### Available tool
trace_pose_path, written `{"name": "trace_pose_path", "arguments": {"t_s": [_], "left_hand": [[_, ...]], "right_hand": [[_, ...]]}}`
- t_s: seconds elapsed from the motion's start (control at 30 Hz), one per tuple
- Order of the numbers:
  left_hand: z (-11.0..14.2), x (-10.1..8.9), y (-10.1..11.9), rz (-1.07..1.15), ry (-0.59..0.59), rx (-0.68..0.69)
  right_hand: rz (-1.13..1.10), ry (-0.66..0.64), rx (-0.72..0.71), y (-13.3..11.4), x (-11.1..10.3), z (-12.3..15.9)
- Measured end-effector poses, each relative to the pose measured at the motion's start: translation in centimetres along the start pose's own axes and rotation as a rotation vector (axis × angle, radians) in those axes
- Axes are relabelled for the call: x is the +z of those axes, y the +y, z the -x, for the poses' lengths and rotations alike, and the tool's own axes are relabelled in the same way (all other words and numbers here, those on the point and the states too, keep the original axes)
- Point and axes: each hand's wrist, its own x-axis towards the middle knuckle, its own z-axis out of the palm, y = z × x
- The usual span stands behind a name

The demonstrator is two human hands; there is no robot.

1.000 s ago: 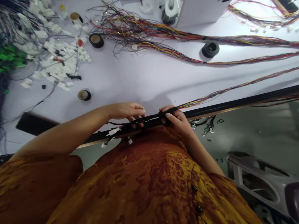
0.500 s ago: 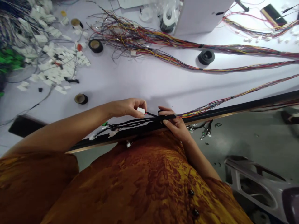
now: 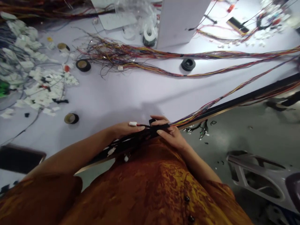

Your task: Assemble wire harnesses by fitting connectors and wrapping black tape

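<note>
A wiring harness [image 3: 161,127] lies across my front at the table edge, its middle wrapped in black tape and loose coloured wires running off to the right. My right hand [image 3: 172,133] pinches the taped part between thumb and fingers. Beside its fingertips is a small black piece [image 3: 152,122] whose kind I cannot make out. My left hand [image 3: 125,129] is closed around the harness's thin dark branches, thumb pointing right. A white connector [image 3: 132,124] on a short red and black lead shows above that hand. Another pale connector [image 3: 111,151] hangs below it.
Behind lie long wire bundles [image 3: 150,53] and black tape rolls [image 3: 188,64] [image 3: 83,65] [image 3: 71,118]. White connectors [image 3: 44,89] are heaped at left, near a dark phone-like slab [image 3: 22,158]. A white upright panel [image 3: 182,22] stands at the back. A plastic chair [image 3: 257,175] is at lower right.
My left hand has moved down and left, closing over the branches; the white connector now sits above it rather than at its fingertips. My right hand keeps its hold. The view has shifted.
</note>
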Motion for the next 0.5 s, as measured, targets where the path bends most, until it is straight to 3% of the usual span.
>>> {"name": "trace_pose_path", "arguments": {"t_s": [0.1,0.2,0.3,0.37,0.5], "left_hand": [[-0.9,0.0,-1.8,0.185,-0.25,0.086],[-2.6,-0.4,-4.1,0.32,-0.524,0.085],[-4.4,-0.1,-4.7,0.363,-0.779,0.058],[-4.9,0.9,-3.9,0.376,-0.801,0.098],[-4.0,3.3,-1.4,0.321,-0.71,0.139]], "right_hand": [[-0.022,-0.006,-0.033,-0.3,0.0,-0.1],[-0.098,-0.032,-0.057,-0.8,0.0,-0.5],[-0.179,-0.072,-0.083,-1.5,-0.2,-1.0],[-0.203,-0.079,-0.108,-2.0,-0.3,-1.1],[-0.144,-0.066,-0.146,-2.5,-0.5,-0.8]]}}
